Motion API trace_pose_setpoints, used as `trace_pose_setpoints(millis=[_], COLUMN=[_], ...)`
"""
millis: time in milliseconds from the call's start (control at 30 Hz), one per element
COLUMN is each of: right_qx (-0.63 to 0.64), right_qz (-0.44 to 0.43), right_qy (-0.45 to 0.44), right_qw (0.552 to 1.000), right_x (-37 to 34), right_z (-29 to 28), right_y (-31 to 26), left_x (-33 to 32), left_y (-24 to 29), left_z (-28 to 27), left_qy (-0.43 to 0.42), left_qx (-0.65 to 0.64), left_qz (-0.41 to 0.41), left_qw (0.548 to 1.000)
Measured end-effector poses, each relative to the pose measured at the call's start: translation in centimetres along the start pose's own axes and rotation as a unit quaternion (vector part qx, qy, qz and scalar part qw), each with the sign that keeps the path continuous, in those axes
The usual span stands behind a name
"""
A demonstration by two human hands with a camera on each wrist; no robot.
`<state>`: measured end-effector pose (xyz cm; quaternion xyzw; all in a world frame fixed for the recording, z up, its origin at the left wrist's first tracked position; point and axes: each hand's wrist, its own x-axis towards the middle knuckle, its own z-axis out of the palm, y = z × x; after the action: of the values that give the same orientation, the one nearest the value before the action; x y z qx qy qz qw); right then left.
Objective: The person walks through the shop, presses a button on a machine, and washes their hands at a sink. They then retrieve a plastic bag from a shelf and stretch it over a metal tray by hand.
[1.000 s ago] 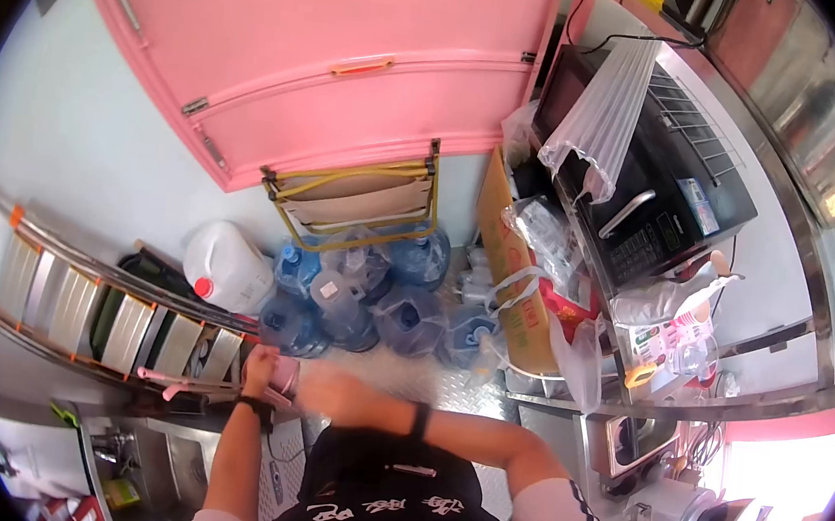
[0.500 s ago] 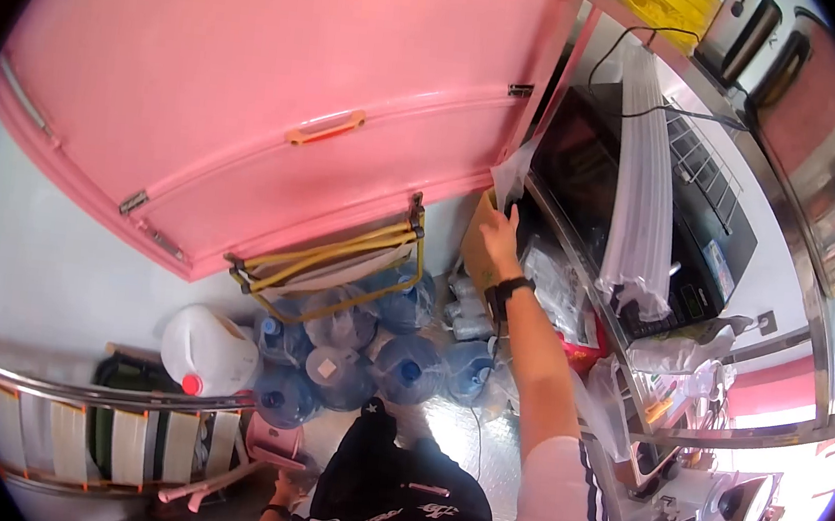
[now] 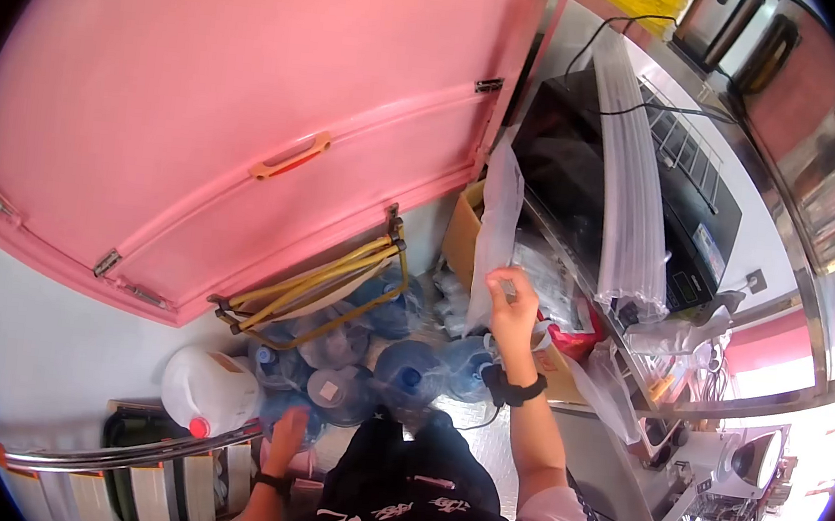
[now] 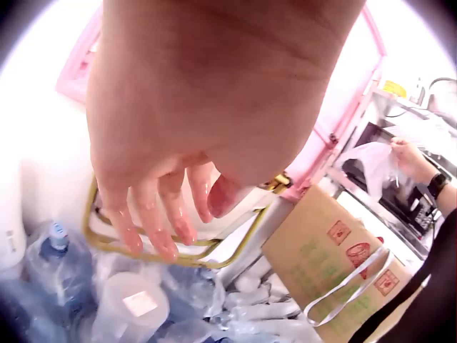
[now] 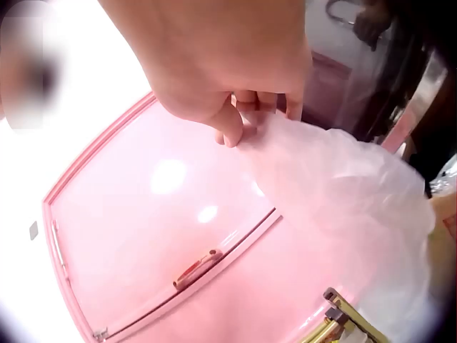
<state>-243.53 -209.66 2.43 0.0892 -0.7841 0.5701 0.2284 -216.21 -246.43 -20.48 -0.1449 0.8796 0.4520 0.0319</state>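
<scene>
My right hand (image 3: 515,310) pinches a thin, translucent white plastic bag (image 3: 497,228) between thumb and fingers. In the right wrist view the bag (image 5: 350,200) hangs loose and crumpled below the fingertips. Behind it in the head view is a cardboard box (image 3: 462,235), its printed side (image 4: 335,250) showing in the left wrist view. Low on the left, my left hand (image 3: 288,439) is held over the blue water jugs (image 3: 410,372), holding nothing. Its fingers (image 4: 178,214) hang loosely bent and look wet.
A folded yellow-framed chair (image 3: 324,287) leans below the pink door (image 3: 205,69). A white jug with a red cap (image 3: 209,386) stands beside a metal ladder (image 3: 147,461). At right, a black microwave (image 3: 567,164) sits on a metal shelf, with long clear plastic sleeves (image 3: 629,201) hanging over it.
My right hand reached over to the box's far edge, then came back toward me with the plastic bag drawn out. The left hand lifted from beside the pink object near the ladder.
</scene>
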Motion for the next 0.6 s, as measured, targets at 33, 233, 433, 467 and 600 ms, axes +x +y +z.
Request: trace_pose_setpoints(millis=[33,233,433,467,600], right_qx=[-0.001,0.087,0.222,0.087,-0.057], right_qz=[0.0,0.134,0.096,0.023,-0.027], right_qy=[0.001,0.042,0.035,0.056,0.056], right_qw=[1.0,0.986,0.97,0.994,0.996], right_x=[-0.5,-0.6,3.6,4.6,8.5], right_z=[-0.8,-1.9,2.1,3.0,6.3], right_y=[0.5,3.2,5.3,5.9,10.4], left_x=[1.3,3.7,0.5,-0.4,-3.9], left_y=[2.7,12.7,16.1,15.7,11.5], left_z=[-0.1,2.8,5.5,5.8,6.6], left_qy=[-0.009,-0.1,-0.153,-0.151,-0.105], left_qx=[-0.029,-0.089,-0.059,-0.052,-0.003], left_qz=[0.034,0.053,0.077,0.069,0.052], left_qw=[0.999,0.99,0.984,0.985,0.993])
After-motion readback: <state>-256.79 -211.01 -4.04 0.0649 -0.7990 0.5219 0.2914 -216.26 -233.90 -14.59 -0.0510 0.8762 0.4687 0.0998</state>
